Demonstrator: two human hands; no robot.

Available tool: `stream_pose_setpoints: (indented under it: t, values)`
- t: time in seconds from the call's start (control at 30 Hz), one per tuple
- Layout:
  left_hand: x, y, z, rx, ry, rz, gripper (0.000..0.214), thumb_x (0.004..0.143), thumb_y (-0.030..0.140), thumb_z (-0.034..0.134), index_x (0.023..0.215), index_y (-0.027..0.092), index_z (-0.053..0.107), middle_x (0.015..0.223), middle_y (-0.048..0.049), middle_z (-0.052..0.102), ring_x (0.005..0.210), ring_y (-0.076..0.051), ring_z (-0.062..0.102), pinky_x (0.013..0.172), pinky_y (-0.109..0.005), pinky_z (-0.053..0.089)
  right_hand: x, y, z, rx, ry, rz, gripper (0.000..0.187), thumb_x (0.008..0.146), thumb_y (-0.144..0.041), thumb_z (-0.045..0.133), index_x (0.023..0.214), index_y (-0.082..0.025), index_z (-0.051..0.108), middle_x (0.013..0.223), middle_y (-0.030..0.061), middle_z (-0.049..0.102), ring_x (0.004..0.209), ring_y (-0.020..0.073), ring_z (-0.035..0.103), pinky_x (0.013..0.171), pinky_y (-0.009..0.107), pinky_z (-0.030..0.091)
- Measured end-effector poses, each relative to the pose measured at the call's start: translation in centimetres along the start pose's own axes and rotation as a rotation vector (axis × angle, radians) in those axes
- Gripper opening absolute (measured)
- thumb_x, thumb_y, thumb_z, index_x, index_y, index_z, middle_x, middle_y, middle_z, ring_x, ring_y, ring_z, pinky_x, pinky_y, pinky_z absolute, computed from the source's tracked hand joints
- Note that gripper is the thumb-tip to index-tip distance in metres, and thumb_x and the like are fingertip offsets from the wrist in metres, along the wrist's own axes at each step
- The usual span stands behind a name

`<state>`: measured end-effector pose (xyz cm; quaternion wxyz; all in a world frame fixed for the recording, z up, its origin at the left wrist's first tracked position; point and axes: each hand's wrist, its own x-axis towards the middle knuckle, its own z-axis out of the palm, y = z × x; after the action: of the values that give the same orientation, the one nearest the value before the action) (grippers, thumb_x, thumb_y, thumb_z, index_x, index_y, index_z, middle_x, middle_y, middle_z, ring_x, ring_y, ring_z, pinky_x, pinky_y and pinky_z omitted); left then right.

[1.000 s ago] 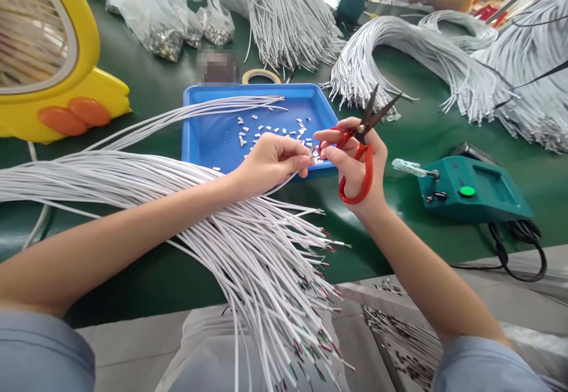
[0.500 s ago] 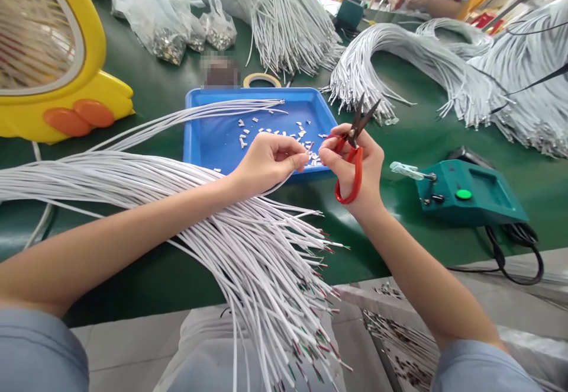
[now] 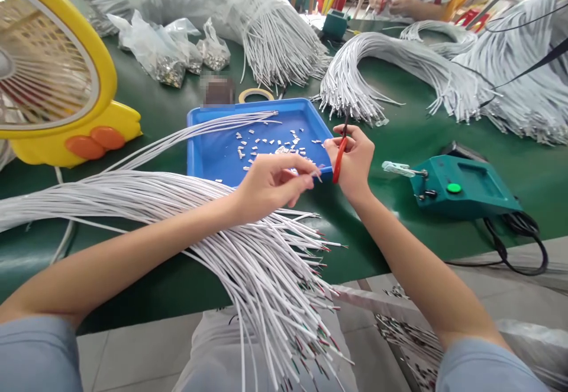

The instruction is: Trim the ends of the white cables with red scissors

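Note:
My left hand (image 3: 277,188) is closed in a pinch above the front edge of the blue tray (image 3: 191,155). A thin pale wire end (image 3: 318,175) pokes out past its fingertips; the rest is hidden by the hand. Red-handled scissors (image 3: 339,158) sit in my right hand (image 3: 357,158), their dark blades pointing up and away, seen nearly edge-on. Small white clippings (image 3: 284,150) lie scattered in the tray, and a few white cables (image 3: 213,124) rest across its left side. Under my left forearm spreads a large bundle of white cables (image 3: 248,262) with stripped, coloured ends.
A yellow fan (image 3: 104,93) stands at the left. Clear bags of small parts (image 3: 171,69), a tape roll (image 3: 256,95) and more cable bundles (image 3: 377,54) lie behind the tray. A green device (image 3: 465,185) sits at right. Another person's hands (image 3: 393,4) work at the far side.
My left hand has dropped slightly toward me and its fingers have extended. My right hand has turned, so the scissors now show edge-on instead of with blades spread. The view has shifted a little.

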<state>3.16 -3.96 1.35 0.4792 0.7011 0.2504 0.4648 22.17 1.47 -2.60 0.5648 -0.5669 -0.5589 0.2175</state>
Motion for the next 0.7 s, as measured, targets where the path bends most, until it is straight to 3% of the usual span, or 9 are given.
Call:
stream_pose_setpoints:
  t: [0.13, 0.2, 0.27, 0.37, 0.47, 0.57, 0.63, 0.7]
  values:
    - [-0.8, 1.1, 0.7, 0.354, -0.102, 0.466, 0.012, 0.088, 0.014, 0.061, 0.082, 0.008, 0.069, 0.068, -0.0050, 0.065, 0.060, -0.008, 0.058, 0.056, -0.017, 0.048, 0.0, -0.2, 0.1, 0.035, 0.012, 0.026, 0.024, 0.067, -0.023, 0.069, 0.091, -0.021, 0.063, 0.064, -0.0037, 0.062, 0.053, 0.0114, 0.053, 0.055, 0.026, 0.044]
    - [-1.1, 1.5, 0.8, 0.560, -0.183, 0.673, 0.017, 0.090, 0.018, 0.058, 0.082, 0.008, 0.069, 0.065, -0.0034, 0.063, 0.056, -0.007, 0.055, 0.050, -0.018, 0.043, 0.1, -0.3, 0.2, 0.043, 0.023, 0.039, 0.026, 0.066, -0.022, 0.071, 0.090, -0.021, 0.063, 0.065, -0.0023, 0.063, 0.052, 0.0118, 0.052, 0.053, 0.027, 0.041]
    - [-1.4, 1.8, 0.8, 0.723, -0.240, 0.802, 0.022, 0.092, 0.022, 0.055, 0.078, 0.011, 0.068, 0.061, 0.0003, 0.058, 0.049, -0.007, 0.049, 0.041, -0.021, 0.034, 0.0, -0.4, 0.2, 0.062, 0.021, 0.049, 0.026, 0.065, -0.019, 0.072, 0.089, -0.021, 0.064, 0.064, -0.0016, 0.062, 0.050, 0.0116, 0.049, 0.053, 0.028, 0.040]
    - [-1.9, 2.1, 1.1, 0.817, -0.206, 0.929, 0.031, 0.094, 0.025, 0.052, 0.068, 0.015, 0.064, 0.055, 0.0039, 0.051, 0.042, -0.006, 0.045, 0.037, -0.024, 0.027, -0.1, -0.9, 0.3, 0.086, 0.022, 0.055, 0.027, 0.063, -0.016, 0.074, 0.087, -0.021, 0.064, 0.063, -0.0006, 0.062, 0.050, 0.0121, 0.049, 0.052, 0.030, 0.039]
    - [-2.6, 2.3, 2.1, 0.840, -0.256, 0.991, 0.032, 0.095, 0.026, 0.051, 0.067, 0.016, 0.064, 0.057, 0.0032, 0.052, 0.045, -0.006, 0.051, 0.038, -0.025, 0.030, -0.1, -1.3, 0.3, 0.101, 0.031, 0.071, 0.027, 0.061, -0.015, 0.076, 0.085, -0.022, 0.065, 0.064, 0.0016, 0.064, 0.051, 0.0138, 0.052, 0.052, 0.031, 0.039]
    - [-2.5, 2.3, 2.6, 0.812, -0.363, 0.968, 0.038, 0.097, 0.035, 0.047, 0.068, 0.018, 0.067, 0.063, 0.0008, 0.059, 0.052, -0.008, 0.056, 0.043, -0.026, 0.035, 0.1, -1.3, 0.3, 0.118, 0.045, 0.092, 0.026, 0.060, -0.017, 0.077, 0.083, -0.024, 0.066, 0.063, 0.0027, 0.064, 0.050, 0.0147, 0.053, 0.050, 0.032, 0.039]
    - [-1.3, 2.2, 1.7, 0.855, -0.424, 0.835, 0.043, 0.098, 0.042, 0.042, 0.075, 0.018, 0.069, 0.071, -0.0016, 0.064, 0.061, -0.010, 0.061, 0.049, -0.025, 0.040, 0.3, -1.2, 0.3, 0.125, 0.063, 0.096, 0.027, 0.058, -0.018, 0.079, 0.082, -0.024, 0.067, 0.062, 0.0030, 0.064, 0.048, 0.0149, 0.052, 0.049, 0.032, 0.038]
    - [0.6, 2.2, -0.8, 1.021, -0.468, 0.559, 0.040, 0.100, 0.039, 0.038, 0.092, 0.018, 0.071, 0.090, -0.0057, 0.069, 0.083, -0.014, 0.066, 0.064, -0.025, 0.047, 0.4, -1.3, 0.3, 0.135, 0.086, 0.098, 0.028, 0.056, -0.019, 0.081, 0.080, -0.025, 0.067, 0.061, 0.0026, 0.062, 0.046, 0.0148, 0.050, 0.048, 0.033, 0.036]
